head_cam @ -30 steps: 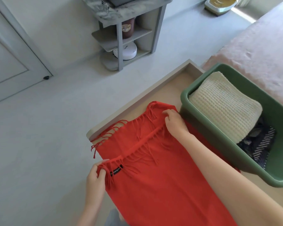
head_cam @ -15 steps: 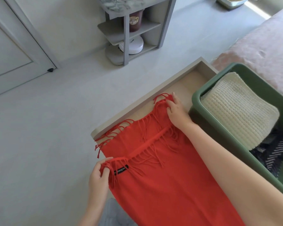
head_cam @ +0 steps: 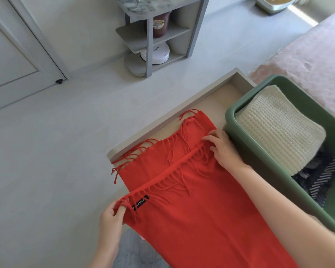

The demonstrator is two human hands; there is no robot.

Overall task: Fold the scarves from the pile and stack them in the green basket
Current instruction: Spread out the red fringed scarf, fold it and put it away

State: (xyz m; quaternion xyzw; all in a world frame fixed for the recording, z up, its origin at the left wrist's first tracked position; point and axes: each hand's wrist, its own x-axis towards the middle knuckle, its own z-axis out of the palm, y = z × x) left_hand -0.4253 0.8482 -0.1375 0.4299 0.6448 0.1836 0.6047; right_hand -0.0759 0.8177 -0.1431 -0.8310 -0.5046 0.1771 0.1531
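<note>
Now we hold the red scarf (head_cam: 201, 209) by its upper fringed edge — our left hand (head_cam: 109, 216) pinches the corner beside the black label (head_cam: 140, 202), and our right hand (head_cam: 223, 149) grips the far end, the two well apart. It lies doubled on the beige rimmed surface (head_cam: 226, 93), just beside the green basket (head_cam: 259, 161), where a folded cream scarf (head_cam: 278, 128) lies atop a dark striped scarf (head_cam: 321, 176).
</note>
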